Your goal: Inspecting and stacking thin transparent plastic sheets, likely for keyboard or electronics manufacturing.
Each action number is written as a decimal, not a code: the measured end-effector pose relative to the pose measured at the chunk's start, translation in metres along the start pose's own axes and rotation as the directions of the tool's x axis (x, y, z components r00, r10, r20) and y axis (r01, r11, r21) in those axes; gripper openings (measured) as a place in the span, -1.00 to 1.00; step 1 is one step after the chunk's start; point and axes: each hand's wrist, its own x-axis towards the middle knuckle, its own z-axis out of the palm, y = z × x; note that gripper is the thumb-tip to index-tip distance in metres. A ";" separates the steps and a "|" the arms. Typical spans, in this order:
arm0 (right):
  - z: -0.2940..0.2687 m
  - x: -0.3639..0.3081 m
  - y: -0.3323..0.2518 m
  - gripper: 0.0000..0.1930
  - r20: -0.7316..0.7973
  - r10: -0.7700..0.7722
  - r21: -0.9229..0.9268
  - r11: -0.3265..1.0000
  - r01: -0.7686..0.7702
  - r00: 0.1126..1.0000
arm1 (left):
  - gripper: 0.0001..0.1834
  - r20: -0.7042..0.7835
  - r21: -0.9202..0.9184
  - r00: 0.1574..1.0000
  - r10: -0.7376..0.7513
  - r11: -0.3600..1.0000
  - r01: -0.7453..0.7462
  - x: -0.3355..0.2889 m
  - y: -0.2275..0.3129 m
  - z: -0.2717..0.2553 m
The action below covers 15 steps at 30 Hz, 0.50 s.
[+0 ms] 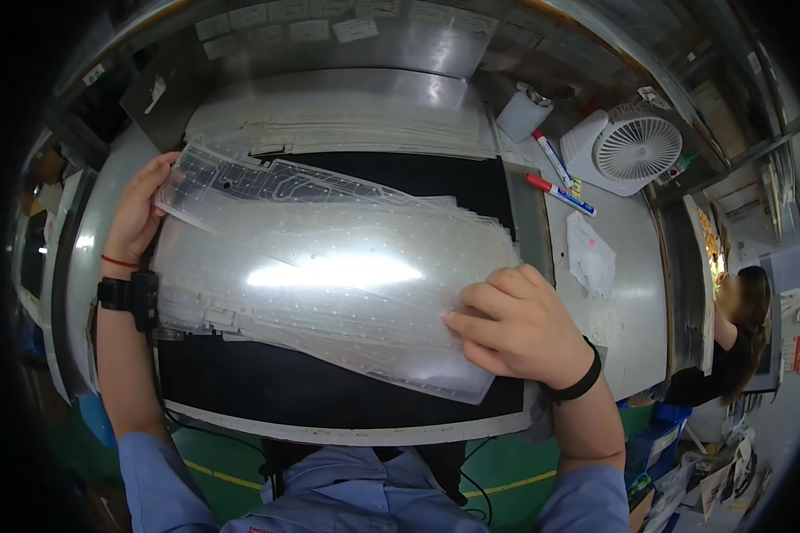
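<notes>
A fanned stack of clear plastic sheets [329,240], marked with small dots and fine printed lines, lies across a black mat. My left hand [144,202] is closed on the raised upper left corner of a sheet, thumb below and fingers behind. Over the stack's right part is my right hand [516,324], its fingers curled together and the fingertips down at the sheet surface. Whatever sits between those fingertips, if anything, is hidden. Bright glare covers the middle of the sheets.
Behind the black mat [240,382] lies a pile of flat pale sheets [347,115]. To the right are a red-capped marker [560,194], another marker [553,158], a white bottle [524,114], a white fan [627,151] and a crumpled cloth [589,256]. Another person [729,346] is farther right.
</notes>
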 end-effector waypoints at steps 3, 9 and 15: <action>0.001 0.000 0.000 -0.76 -0.010 -0.003 0.004 1.000 0.003 1.000 | -0.64 0.000 0.010 1.000 0.010 1.000 -0.010 0.000 0.002 0.004; 0.000 0.000 -0.001 -0.76 -0.008 -0.007 0.002 1.000 0.007 1.000 | -0.64 -0.021 0.000 1.000 -0.014 1.000 0.014 0.000 0.001 0.004; 0.001 -0.001 -0.001 -0.74 0.004 -0.009 -0.015 1.000 0.009 1.000 | -0.63 0.003 0.038 1.000 0.019 0.999 -0.019 0.002 0.000 0.001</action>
